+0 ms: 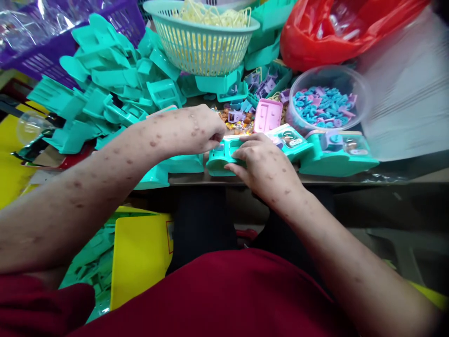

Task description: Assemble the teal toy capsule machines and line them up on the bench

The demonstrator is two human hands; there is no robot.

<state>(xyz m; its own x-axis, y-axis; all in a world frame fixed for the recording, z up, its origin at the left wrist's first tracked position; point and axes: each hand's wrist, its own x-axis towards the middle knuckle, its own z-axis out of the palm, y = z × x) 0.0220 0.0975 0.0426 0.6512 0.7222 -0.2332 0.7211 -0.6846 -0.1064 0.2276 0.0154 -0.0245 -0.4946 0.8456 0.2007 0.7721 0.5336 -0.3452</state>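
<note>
A teal plastic toy body [220, 159] lies at the table's front edge, between both of my hands. My right hand [261, 161] rests flat on its right part and holds it down. My left hand [201, 128] is curled above its left top, fingertips pinched together at the toy; whether a small part is between them is hidden. Right of my hands stand two more teal toys [338, 157], one with a pink door [268, 115] standing open behind it.
A pile of teal plastic shells [108, 89] fills the left of the table. At the back sits a teal basket [201, 40] of pale yellow parts. A clear tub [328, 100] holds blue and pink small parts. A red bag [333, 32] lies back right. Yellow bin [140, 252] below.
</note>
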